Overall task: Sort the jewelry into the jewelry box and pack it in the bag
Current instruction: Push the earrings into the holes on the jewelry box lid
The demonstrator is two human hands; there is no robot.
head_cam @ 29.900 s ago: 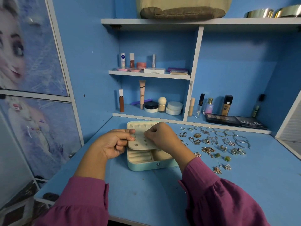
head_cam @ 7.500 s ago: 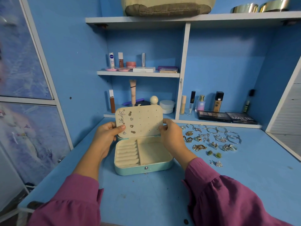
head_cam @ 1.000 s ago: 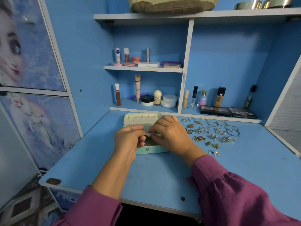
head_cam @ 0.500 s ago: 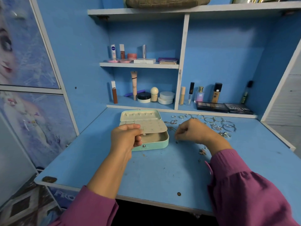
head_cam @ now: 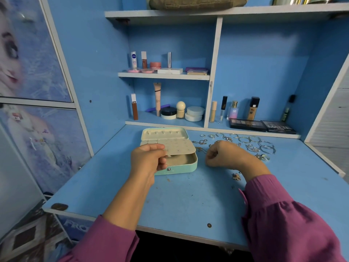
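Note:
A mint-green jewelry box (head_cam: 177, 168) lies open on the blue desk (head_cam: 188, 197), its lid flat behind it. My left hand (head_cam: 149, 159) pinches the front left edge of the cream earring panel (head_cam: 179, 147), which hangs nearly flat over the box's tray. My right hand (head_cam: 224, 155) hovers just right of the box with its fingers curled; whether it holds a small piece is hidden. Loose rings, hoops and chains (head_cam: 253, 143) spread behind and right of that hand. A butterfly-shaped piece (head_cam: 236, 176) lies near my right wrist. An olive bag (head_cam: 196, 3) sits on the top shelf.
Cosmetics stand on the shelves behind the box: tubes (head_cam: 157, 98), jars (head_cam: 194, 113), bottles (head_cam: 252, 108) and dark palettes (head_cam: 262, 125). A cabinet with printed doors (head_cam: 28, 91) stands to the left. The desk's front edge (head_cam: 170, 231) runs below my forearms.
One second ago both hands worked at the panel. My right hand has left it and moved right to the loose jewelry, while my left hand keeps hold of the panel.

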